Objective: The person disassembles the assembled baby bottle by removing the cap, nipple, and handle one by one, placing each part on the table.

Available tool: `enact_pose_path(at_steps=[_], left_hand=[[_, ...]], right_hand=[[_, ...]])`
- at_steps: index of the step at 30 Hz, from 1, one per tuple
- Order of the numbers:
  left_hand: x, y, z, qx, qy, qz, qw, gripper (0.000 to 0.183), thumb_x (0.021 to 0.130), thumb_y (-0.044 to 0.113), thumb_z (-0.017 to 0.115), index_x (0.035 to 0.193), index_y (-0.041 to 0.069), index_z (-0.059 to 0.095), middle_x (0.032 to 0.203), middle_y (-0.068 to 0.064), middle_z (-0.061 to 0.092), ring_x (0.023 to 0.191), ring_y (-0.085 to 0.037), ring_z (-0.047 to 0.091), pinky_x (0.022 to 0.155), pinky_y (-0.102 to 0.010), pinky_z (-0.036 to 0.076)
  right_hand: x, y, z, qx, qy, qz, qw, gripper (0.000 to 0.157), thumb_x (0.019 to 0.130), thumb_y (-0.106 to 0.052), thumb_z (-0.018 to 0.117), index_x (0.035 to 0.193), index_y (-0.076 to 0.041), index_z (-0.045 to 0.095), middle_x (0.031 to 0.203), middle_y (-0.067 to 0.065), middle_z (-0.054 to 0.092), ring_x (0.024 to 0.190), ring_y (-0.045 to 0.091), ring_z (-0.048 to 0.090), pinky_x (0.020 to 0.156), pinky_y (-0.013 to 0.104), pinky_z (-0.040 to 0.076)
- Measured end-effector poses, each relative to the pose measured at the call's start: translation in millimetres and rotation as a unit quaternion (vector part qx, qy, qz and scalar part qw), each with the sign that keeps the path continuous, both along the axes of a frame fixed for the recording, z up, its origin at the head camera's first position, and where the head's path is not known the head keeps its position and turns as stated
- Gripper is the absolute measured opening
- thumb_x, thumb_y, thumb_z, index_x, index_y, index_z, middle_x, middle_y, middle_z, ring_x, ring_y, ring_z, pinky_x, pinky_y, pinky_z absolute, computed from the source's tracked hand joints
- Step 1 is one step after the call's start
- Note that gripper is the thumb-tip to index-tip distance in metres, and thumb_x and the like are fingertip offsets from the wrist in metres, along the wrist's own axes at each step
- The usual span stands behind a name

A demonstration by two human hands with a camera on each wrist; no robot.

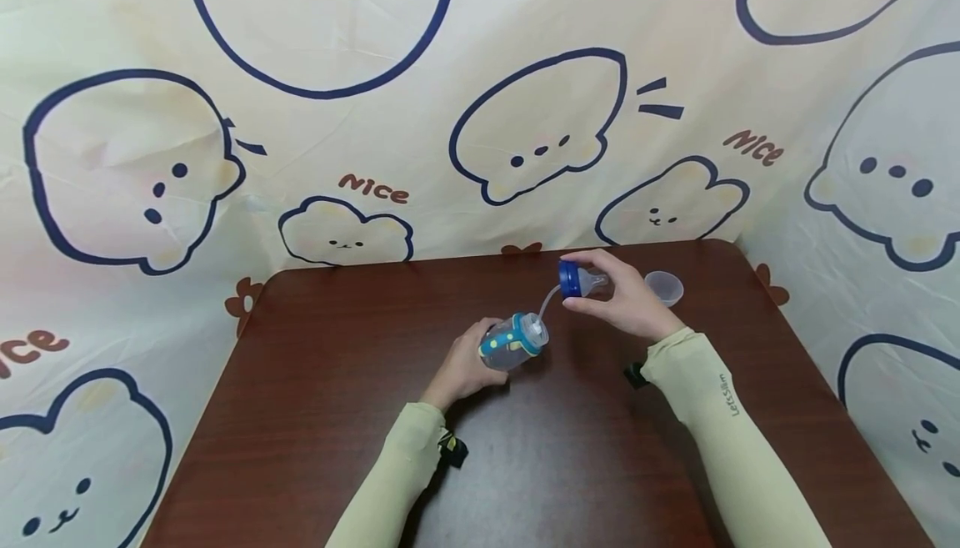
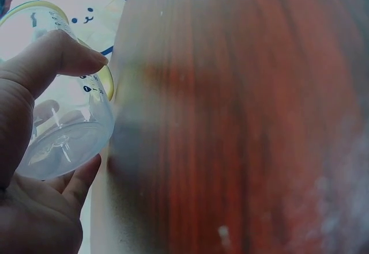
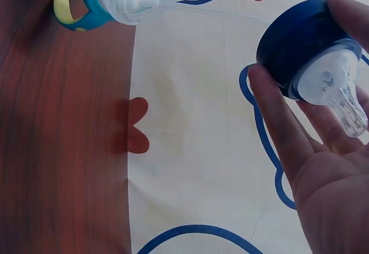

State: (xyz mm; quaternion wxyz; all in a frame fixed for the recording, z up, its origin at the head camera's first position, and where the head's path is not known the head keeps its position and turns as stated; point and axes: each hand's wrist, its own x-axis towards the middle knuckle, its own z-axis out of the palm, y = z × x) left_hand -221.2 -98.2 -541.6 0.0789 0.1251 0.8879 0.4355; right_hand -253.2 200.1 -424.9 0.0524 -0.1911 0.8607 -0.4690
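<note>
My left hand point(image 1: 463, 373) grips a clear baby bottle point(image 1: 504, 354) with a teal, yellow-dotted handle band, tilted with its mouth toward the right. In the left wrist view, the thumb and fingers wrap round the bottle's clear base point(image 2: 66, 150). My right hand point(image 1: 630, 302) pinches the blue collar point(image 3: 305, 41) of the bottle's top by its rim. A clear nipple point(image 3: 340, 87) points out of that collar toward the palm. From the collar's other side a thin straw point(image 1: 549, 301) runs to the bottle, its white weighted end point(image 3: 134, 0) at the bottle's mouth.
A translucent dome cover point(image 1: 664, 288) lies on the brown table point(image 1: 360, 339), just beyond the right hand. Cloth printed with cartoon bears point(image 1: 345, 231) hangs behind the table and along both sides. Each wrist carries a small black strap piece point(image 1: 453, 449).
</note>
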Motion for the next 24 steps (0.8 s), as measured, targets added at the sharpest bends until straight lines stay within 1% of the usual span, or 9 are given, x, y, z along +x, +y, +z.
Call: enact_pose_path(at_steps=[6,11,19,24], left_hand=[[0.8,-0.2,0.6,0.002,0.000,0.001,1.0000,0.088,0.068,0.017,0.093,0.146,0.020,0.051,0.132,-0.007,0.060,0.113,-0.027,0.057,0.095,-0.050,0.050],[0.1,0.6,-0.5,0.001,-0.001,0.001,1.0000,0.088,0.068,0.016,0.092,0.146,0.022,0.051,0.132,-0.006,0.060,0.112,-0.026,0.057,0.094,-0.049,0.050],[0.3,0.0,-0.5,0.005,-0.003,0.000,1.0000,0.088,0.069,0.016,0.092,0.146,0.022,0.050,0.132,-0.006,0.060,0.113,-0.026,0.057,0.095,-0.049,0.050],[0.8,-0.4,-0.1,0.005,0.000,-0.003,1.0000,0.088,0.069,0.016,0.093,0.146,0.021,0.050,0.131,-0.006,0.060,0.112,-0.026,0.057,0.094,-0.049,0.050]], right_hand=[[-0.3,4.8,1.4,-0.002,0.005,-0.002,1.000,0.069,0.088,-0.036,0.083,0.148,-0.029,0.051,0.148,0.007,0.053,0.134,0.036,0.052,0.100,0.056,0.053],[-1.2,8.7,3.5,-0.006,0.006,-0.003,1.000,0.069,0.089,-0.036,0.082,0.149,-0.027,0.050,0.148,0.008,0.053,0.132,0.035,0.053,0.100,0.056,0.053],[-2.7,14.3,4.0,-0.009,0.003,-0.016,1.000,0.072,0.091,-0.037,0.080,0.153,-0.023,0.046,0.150,0.011,0.051,0.131,0.039,0.056,0.102,0.056,0.052],[-4.8,17.1,3.9,-0.015,0.001,-0.030,0.999,0.071,0.091,-0.038,0.079,0.152,-0.024,0.046,0.149,0.012,0.051,0.129,0.041,0.059,0.102,0.055,0.052]])
